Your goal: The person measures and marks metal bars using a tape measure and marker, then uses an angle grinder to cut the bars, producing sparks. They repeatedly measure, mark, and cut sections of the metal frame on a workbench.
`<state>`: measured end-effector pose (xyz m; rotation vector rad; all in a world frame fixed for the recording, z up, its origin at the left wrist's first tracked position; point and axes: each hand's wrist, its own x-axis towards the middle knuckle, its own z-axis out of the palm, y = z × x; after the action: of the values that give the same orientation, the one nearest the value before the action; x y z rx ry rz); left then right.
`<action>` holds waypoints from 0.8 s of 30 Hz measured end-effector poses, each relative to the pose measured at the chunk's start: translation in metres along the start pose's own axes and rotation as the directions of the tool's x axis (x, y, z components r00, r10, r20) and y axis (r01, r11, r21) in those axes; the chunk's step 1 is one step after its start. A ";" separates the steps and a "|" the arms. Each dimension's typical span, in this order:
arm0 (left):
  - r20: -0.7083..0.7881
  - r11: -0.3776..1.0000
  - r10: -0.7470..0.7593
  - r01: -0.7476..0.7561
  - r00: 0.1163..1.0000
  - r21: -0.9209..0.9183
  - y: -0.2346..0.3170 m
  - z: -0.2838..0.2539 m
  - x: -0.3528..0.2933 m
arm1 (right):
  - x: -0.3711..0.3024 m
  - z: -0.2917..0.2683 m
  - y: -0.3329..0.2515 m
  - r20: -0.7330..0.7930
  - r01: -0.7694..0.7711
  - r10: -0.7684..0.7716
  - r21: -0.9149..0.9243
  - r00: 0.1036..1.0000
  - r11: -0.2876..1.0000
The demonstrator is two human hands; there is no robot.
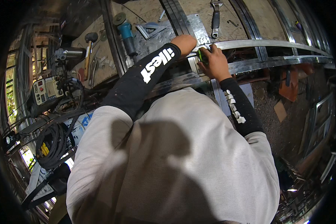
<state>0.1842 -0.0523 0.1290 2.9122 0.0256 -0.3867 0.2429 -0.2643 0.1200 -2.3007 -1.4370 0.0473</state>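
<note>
My left hand (185, 42) reaches forward in a black sleeve and rests, curled, on a grey metal plate (194, 23) beside a curved steel bar (272, 44). Its fingers are hidden, so I cannot see whether it holds anything. My right hand (215, 64) is just to its right, closed around a small green and black tool (202, 56) that looks like a tape measure, held against the steel frame. A second steel bar (283, 61) runs below the first. My pale shirt fills the lower middle of the view.
On the wooden bench lie a blue angle grinder (125, 33), a hammer (89, 46), a metal square (151, 30) and an adjustable wrench (215, 18). A welding machine (46, 89) and coiled black cables (53, 143) sit at the left. Dirt floor (276, 112) lies to the right.
</note>
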 end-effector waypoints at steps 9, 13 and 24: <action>0.098 0.990 0.105 -0.095 0.990 -0.103 -0.015 0.009 0.005 | -0.006 0.030 -0.011 -0.103 -0.107 0.106 -0.005 0.989 0.994; 0.129 0.983 0.099 -0.078 0.987 -0.164 -0.017 0.010 0.009 | -0.014 0.025 -0.009 -0.167 -0.133 0.182 0.266 0.969 0.955; 0.248 0.967 0.147 -0.087 0.958 -0.239 -0.039 0.030 0.028 | -0.073 -0.031 -0.006 0.547 -0.410 0.377 0.827 0.748 -0.386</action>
<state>0.2015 -0.0206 0.0854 2.6008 -0.1352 -0.6987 0.2119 -0.3355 0.1369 -1.0628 0.0395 1.0651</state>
